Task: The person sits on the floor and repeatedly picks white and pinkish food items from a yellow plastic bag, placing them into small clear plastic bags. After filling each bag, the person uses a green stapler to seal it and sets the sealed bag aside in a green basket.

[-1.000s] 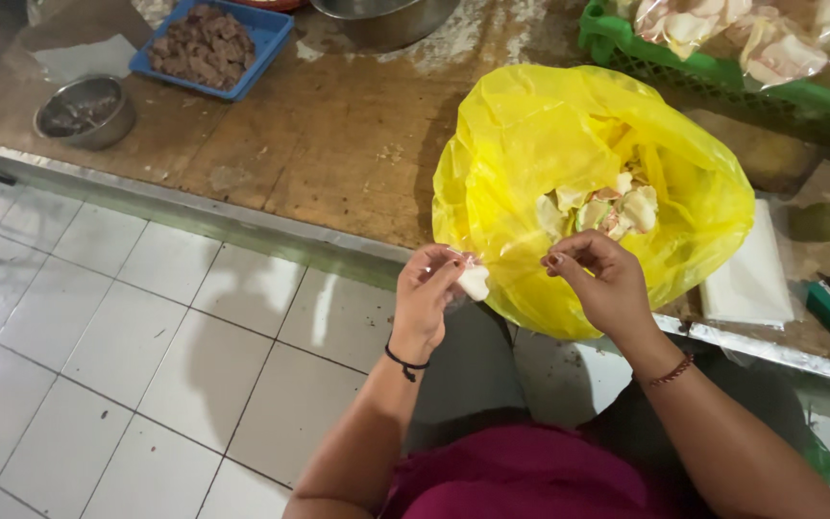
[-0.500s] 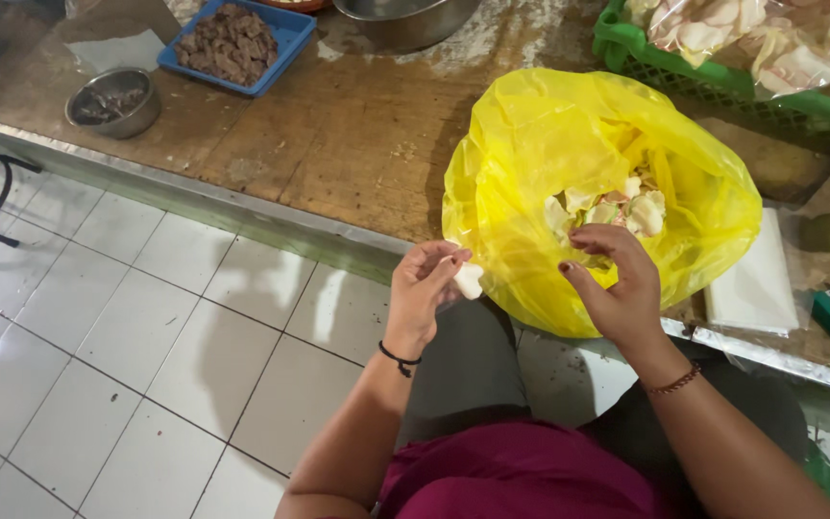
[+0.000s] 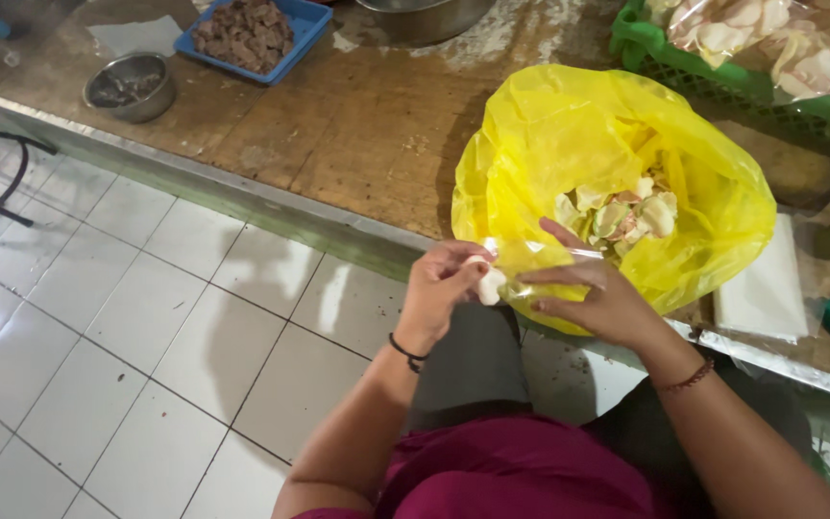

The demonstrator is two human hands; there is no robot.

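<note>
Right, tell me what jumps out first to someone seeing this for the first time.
The bright yellow plastic bag on the wooden counter catches the eye first, open and holding pale scraps. Just in front of it, the left hand pinches a small white piece while the right hand grips clear plastic at the bag's edge. At the counter's far end sit a blue tray of brown chunks and a metal bowl.

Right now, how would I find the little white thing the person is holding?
Find the big yellow bag on the wooden table. At its near edge, the left hand pinches a small white piece. Unlike the scraps piled inside the bag, it sits alone between fingertips.
</note>
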